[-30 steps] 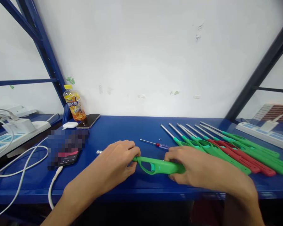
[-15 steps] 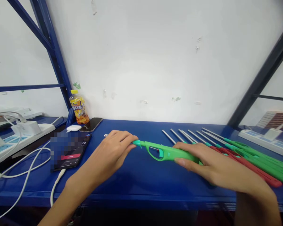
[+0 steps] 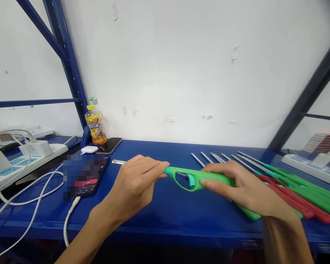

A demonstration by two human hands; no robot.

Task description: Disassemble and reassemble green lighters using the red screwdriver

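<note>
Between my two hands lies a green long-necked gas lighter, held level above the blue table, its metal tip pointing left. My left hand is closed around the metal tube near the teal collar, hiding most of the tube. My right hand grips the green handle, with the thumb on its near side by the teal trigger. Beyond and right of my right hand, several more lighters lie side by side on the table, red ones and green ones, metal tubes pointing away; my hand covers part of them.
On the left are a phone with a white cable, a second phone, a drink bottle and a white power strip. Another power strip is at the right. Blue shelf posts frame a white wall behind the table.
My left hand has slid the lighter's collar fully into its fingers, and more of the metal tip shows at left. My right thumb is nearer the trigger. The view has shifted slightly.
</note>
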